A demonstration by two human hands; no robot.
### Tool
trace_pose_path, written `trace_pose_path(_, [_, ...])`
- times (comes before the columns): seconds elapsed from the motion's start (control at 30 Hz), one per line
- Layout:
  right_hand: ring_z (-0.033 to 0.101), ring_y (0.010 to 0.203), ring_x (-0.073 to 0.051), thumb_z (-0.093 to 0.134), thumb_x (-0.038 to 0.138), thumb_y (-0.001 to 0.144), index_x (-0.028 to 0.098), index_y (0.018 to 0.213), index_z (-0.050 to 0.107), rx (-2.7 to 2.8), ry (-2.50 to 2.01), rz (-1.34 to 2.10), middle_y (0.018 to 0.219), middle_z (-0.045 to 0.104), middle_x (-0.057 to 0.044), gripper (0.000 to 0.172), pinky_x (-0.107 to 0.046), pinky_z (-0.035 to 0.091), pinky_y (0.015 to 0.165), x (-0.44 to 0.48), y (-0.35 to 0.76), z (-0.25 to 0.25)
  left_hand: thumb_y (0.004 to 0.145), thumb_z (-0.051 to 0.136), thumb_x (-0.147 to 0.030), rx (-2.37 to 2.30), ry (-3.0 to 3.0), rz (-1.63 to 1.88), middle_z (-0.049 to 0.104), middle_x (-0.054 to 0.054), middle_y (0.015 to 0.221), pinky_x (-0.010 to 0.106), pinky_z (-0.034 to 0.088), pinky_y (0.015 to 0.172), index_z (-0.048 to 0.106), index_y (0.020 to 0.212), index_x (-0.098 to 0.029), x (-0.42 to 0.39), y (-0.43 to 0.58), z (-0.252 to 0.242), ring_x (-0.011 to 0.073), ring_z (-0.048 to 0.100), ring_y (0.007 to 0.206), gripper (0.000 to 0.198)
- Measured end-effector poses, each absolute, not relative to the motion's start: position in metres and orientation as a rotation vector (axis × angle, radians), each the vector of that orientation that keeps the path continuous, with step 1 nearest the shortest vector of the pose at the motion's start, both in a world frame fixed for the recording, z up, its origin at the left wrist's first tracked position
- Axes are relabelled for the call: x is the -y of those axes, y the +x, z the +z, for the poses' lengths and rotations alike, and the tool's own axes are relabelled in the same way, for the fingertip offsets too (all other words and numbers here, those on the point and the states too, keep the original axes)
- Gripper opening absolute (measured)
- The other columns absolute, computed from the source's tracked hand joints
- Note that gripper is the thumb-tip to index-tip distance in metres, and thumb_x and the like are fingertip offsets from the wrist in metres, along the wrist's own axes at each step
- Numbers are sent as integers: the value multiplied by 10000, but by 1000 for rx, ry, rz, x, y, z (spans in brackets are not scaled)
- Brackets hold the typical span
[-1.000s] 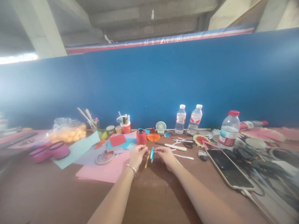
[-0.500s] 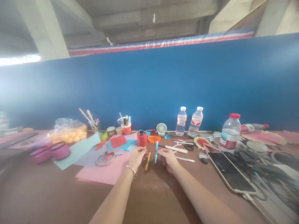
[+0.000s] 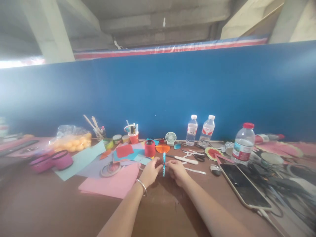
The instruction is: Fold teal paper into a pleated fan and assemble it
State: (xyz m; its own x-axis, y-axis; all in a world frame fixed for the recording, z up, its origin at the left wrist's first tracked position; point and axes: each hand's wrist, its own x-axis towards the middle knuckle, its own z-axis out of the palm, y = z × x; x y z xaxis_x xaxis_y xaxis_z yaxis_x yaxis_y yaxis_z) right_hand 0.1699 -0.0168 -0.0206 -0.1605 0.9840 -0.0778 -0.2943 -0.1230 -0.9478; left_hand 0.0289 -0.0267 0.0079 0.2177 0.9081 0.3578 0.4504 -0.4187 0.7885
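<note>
Between my hands stands a narrow blue folded paper strip (image 3: 164, 166) with a zigzag edge, upright just above the brown table. My right hand (image 3: 177, 170) pinches it from the right, thumb and finger closed. My left hand (image 3: 152, 170), a silver bangle at its wrist, is closed too, its fingertips against the blue strip's left side. The yellow folded paper strip that was at the left fingertips is now hidden. Beyond the hands lie an orange pleated paper fan (image 3: 162, 148) and a red spool (image 3: 149, 148).
Coloured paper sheets (image 3: 111, 184) spread out at left. A white-handled tool (image 3: 186, 160) and scissors (image 3: 199, 158) lie beyond my right hand. At right are a phone (image 3: 244, 186) with a cable and a red-capped bottle (image 3: 243, 143). Two water bottles (image 3: 191, 131) stand at the back.
My left hand has moved right to meet the blue strip, and the gap between the hands has closed. The yellow strip has gone out of sight. The right hand has hardly moved.
</note>
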Motion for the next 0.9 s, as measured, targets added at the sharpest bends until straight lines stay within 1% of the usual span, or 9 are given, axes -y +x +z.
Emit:
trace_pose_path(0.13, [144, 276, -17, 605, 331, 570, 159, 565, 476, 1042, -939, 1575, 313, 240, 122, 214, -169, 75, 293, 18, 170, -19, 701, 486, -308, -1186, 1786, 1110, 566, 19, 628, 251, 414, 572, 540, 741, -164, 24, 31, 1, 143, 532, 585, 159])
trace_pose_path(0.23, [146, 273, -17, 607, 325, 567, 157, 562, 483, 1062, -922, 1600, 307, 242, 122, 208, -170, 74, 295, 18, 170, -19, 692, 488, -358, -1150, 1688, 1035, 486, -27, 489, 220, 358, 429, 539, 721, -157, 23, 28, -1, 108, 453, 414, 210])
trace_pose_path(0.3, [148, 278, -15, 607, 318, 567, 154, 569, 491, 1067, -918, 1605, 317, 246, 121, 201, -168, 74, 297, 18, 171, -19, 681, 497, -359, -1184, 1698, 1031, 459, -40, 475, 208, 317, 399, 537, 696, -160, 24, 26, 1, 91, 404, 383, 203])
trace_pose_path(0.43, [150, 292, -15, 605, 312, 575, 154, 585, 497, 1063, -938, 1594, 336, 245, 120, 191, -163, 76, 300, 17, 174, -19, 694, 468, -293, -1269, 1808, 1040, 484, -29, 534, 215, 335, 477, 501, 626, -176, 24, 25, 4, 101, 431, 471, 139])
trace_pose_path(0.53, [149, 289, -16, 598, 304, 586, 159, 586, 490, 1061, -952, 1574, 330, 228, 124, 181, -161, 73, 300, 16, 175, -19, 721, 420, -277, -1307, 1831, 1049, 499, -22, 568, 228, 354, 535, 491, 657, -188, 23, 24, 3, 118, 458, 526, 131])
trace_pose_path(0.63, [148, 281, -17, 586, 302, 595, 158, 590, 493, 1072, -970, 1551, 324, 229, 124, 172, -164, 73, 295, 16, 174, -19, 747, 385, -288, -1356, 1851, 1184, 531, -3, 653, 250, 374, 637, 501, 696, -191, 21, 24, 2, 141, 497, 643, 160])
trace_pose_path(0.73, [154, 269, -15, 573, 292, 599, 151, 569, 497, 1111, -1010, 1502, 311, 246, 119, 163, -170, 75, 289, 18, 171, -17, 740, 415, -302, -1320, 1850, 1246, 564, 23, 752, 271, 375, 718, 526, 745, -180, 20, 25, 0, 160, 515, 750, 165])
trace_pose_path(0.8, [161, 264, -14, 565, 287, 600, 147, 560, 501, 1139, -1027, 1480, 310, 261, 115, 159, -171, 84, 285, 18, 170, -16, 707, 471, -305, -1243, 1818, 1202, 578, 34, 763, 273, 388, 710, 537, 762, -169, 21, 28, -1, 167, 527, 755, 161])
trace_pose_path(0.9, [176, 263, -11, 557, 281, 596, 145, 563, 503, 1150, -1045, 1484, 323, 295, 108, 150, -170, 94, 283, 18, 169, -17, 664, 520, -311, -1162, 1702, 1129, 568, 21, 685, 253, 407, 592, 532, 740, -156, 22, 31, -5, 152, 533, 648, 173])
